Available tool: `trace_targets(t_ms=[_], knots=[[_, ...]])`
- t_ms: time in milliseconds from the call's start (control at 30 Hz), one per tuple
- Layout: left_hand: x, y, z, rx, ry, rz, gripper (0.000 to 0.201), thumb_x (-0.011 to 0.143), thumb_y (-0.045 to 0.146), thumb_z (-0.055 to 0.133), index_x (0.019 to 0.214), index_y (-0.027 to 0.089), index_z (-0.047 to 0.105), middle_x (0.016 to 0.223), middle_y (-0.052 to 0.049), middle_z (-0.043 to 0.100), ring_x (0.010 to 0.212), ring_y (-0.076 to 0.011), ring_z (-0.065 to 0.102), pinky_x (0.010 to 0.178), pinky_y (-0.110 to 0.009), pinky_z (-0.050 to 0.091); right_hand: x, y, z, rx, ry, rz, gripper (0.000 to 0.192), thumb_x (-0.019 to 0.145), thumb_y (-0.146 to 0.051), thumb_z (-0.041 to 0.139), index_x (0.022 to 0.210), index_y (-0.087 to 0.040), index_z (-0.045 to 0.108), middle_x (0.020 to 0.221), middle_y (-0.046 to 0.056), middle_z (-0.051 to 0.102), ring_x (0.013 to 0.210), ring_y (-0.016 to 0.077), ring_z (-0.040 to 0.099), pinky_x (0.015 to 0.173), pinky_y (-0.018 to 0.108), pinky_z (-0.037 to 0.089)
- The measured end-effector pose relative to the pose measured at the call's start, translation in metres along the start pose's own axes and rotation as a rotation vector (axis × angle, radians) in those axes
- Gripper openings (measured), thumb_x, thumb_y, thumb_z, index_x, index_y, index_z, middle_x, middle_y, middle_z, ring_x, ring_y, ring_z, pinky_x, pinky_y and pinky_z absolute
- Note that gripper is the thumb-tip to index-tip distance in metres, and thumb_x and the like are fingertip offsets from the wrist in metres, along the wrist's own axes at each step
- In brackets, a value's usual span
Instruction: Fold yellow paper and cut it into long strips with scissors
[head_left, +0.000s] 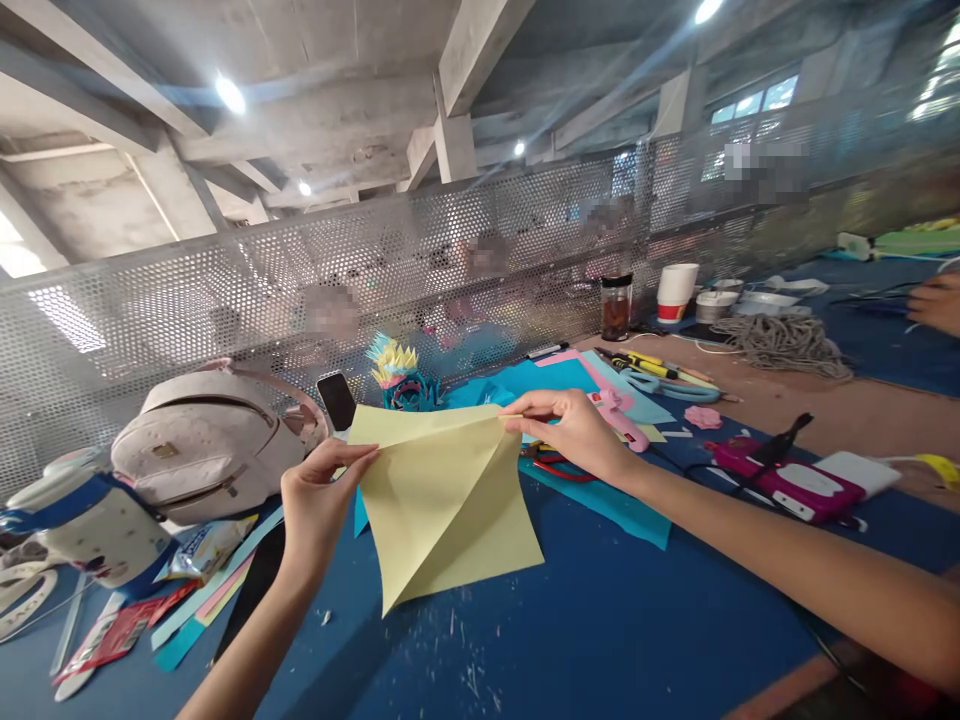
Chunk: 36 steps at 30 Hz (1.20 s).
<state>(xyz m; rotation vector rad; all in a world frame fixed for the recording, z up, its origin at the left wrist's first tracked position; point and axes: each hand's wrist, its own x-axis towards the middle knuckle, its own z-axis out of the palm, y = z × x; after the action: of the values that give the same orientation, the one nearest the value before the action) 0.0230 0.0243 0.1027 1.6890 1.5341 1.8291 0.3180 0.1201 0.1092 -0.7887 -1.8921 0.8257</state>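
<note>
**Folded yellow paper held up by both hands**

A pale yellow sheet of thin, creased paper (442, 495) is pinched at its upper corners: the left hand (319, 500) closed on one, the right hand (574, 430) on the other. Below the grip, a blue felt-like table cover (600, 620) is seen, flecked with paper scraps.

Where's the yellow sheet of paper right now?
The yellow paper is held up mid-frame between the left hand and right hand, above the blue table.

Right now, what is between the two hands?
In the head view, the yellow paper spans between the left hand and right hand; each pinches a top corner.
</note>
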Motion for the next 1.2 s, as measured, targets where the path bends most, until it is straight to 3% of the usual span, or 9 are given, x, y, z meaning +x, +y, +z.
trace_targets(t_ms=[167,233,300,467,667,833,1067,1200], knots=[[0.000,0.012,-0.002,0.193,0.005,0.198,0.012,0.077,0.034,0.076,0.070,0.025,0.077,0.101,-0.004,0.057,0.101,-0.0230,0.056,0.088,-0.033,0.045,0.003,-0.003,-0.003,-0.392,0.043,-0.269,0.019,0.089,-0.042,0.067,0.086,-0.027,0.079,0.087,0.007,0.062,0.084,0.0231,0.056,0.073,0.038,0.046],[-0.004,0.024,0.003,0.191,-0.069,0.218,0.012,0.080,0.032,0.074,0.070,0.024,0.076,0.106,-0.005,0.060,0.108,-0.0247,0.057,0.090,-0.035,0.044,0.002,-0.013,0.006,-0.433,0.055,-0.401,0.015,0.090,-0.038,0.067,0.088,-0.030,0.079,0.086,0.005,0.055,0.086,0.0225,0.051,0.076,0.038,0.044],[-0.011,0.038,0.011,0.164,-0.158,0.228,0.012,0.083,0.028,0.072,0.072,0.024,0.074,0.098,-0.005,0.063,0.099,-0.0229,0.061,0.086,-0.033,0.046,0.001,-0.027,0.019,-0.365,0.011,-0.462,0.013,0.090,-0.034,0.068,0.088,-0.030,0.079,0.085,0.004,0.053,0.087,0.0205,0.050,0.077,0.035,0.043],[-0.023,0.065,0.026,0.110,-0.220,0.222,0.016,0.084,0.024,0.070,0.068,0.022,0.068,0.071,0.000,0.063,0.070,-0.0166,0.059,0.066,-0.027,0.045,-0.005,-0.059,0.046,-0.163,-0.068,-0.447,0.007,0.086,-0.029,0.073,0.083,-0.024,0.077,0.082,0.001,0.053,0.085,0.0164,0.052,0.078,0.031,0.043],[-0.026,0.072,0.022,0.100,-0.239,0.163,0.017,0.086,0.029,0.068,0.071,0.021,0.070,0.071,0.000,0.062,0.069,-0.0168,0.057,0.065,-0.026,0.043,-0.011,-0.065,0.047,-0.176,-0.029,-0.483,0.010,0.087,-0.030,0.072,0.081,-0.022,0.074,0.081,0.001,0.052,0.082,0.0165,0.051,0.074,0.031,0.043],[-0.029,0.067,0.011,0.063,-0.208,0.092,0.022,0.086,0.034,0.068,0.069,0.020,0.068,0.070,0.000,0.059,0.070,-0.0162,0.055,0.066,-0.026,0.041,-0.015,-0.058,0.038,-0.195,-0.022,-0.481,0.011,0.088,-0.028,0.071,0.080,-0.021,0.074,0.081,0.001,0.054,0.082,0.0168,0.052,0.073,0.031,0.043],[-0.031,0.058,-0.006,-0.102,-0.100,-0.167,0.028,0.079,0.040,0.076,0.067,0.018,0.065,0.069,0.002,0.052,0.064,-0.0125,0.048,0.054,-0.021,0.034,-0.018,-0.034,0.011,-0.196,-0.078,-0.299,0.025,0.090,-0.041,0.067,0.076,-0.021,0.073,0.082,0.003,0.053,0.081,0.0183,0.054,0.073,0.034,0.043],[-0.032,0.046,-0.013,-0.174,-0.035,-0.238,0.029,0.074,0.041,0.080,0.066,0.017,0.066,0.070,0.002,0.051,0.063,-0.0110,0.048,0.053,-0.018,0.035,-0.016,-0.010,-0.003,-0.167,-0.114,-0.188,0.028,0.088,-0.046,0.067,0.078,-0.021,0.073,0.085,0.003,0.053,0.080,0.0186,0.054,0.072,0.034,0.043]])
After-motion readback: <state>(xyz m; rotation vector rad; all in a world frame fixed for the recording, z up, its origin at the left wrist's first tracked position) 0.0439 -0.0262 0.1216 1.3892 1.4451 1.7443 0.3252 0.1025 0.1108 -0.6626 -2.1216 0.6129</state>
